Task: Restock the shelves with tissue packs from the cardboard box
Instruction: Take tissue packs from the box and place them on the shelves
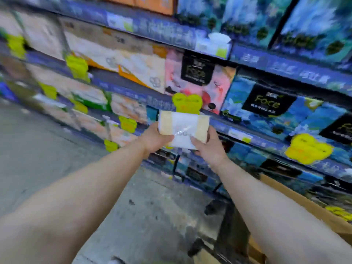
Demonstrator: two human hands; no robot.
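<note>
A white and beige tissue pack is held up in front of the shelves, level with a blue shelf edge. My left hand grips its lower left side and my right hand grips its lower right side. The brown cardboard box sits low at the right, partly hidden behind my right forearm. Its inside is not visible.
Shelves full of tissue packs run from left to right: peach and orange packs at the left, a pink pack in the middle, blue packs at the right. Yellow-green price tags hang from the shelf edges. Grey floor lies at the left.
</note>
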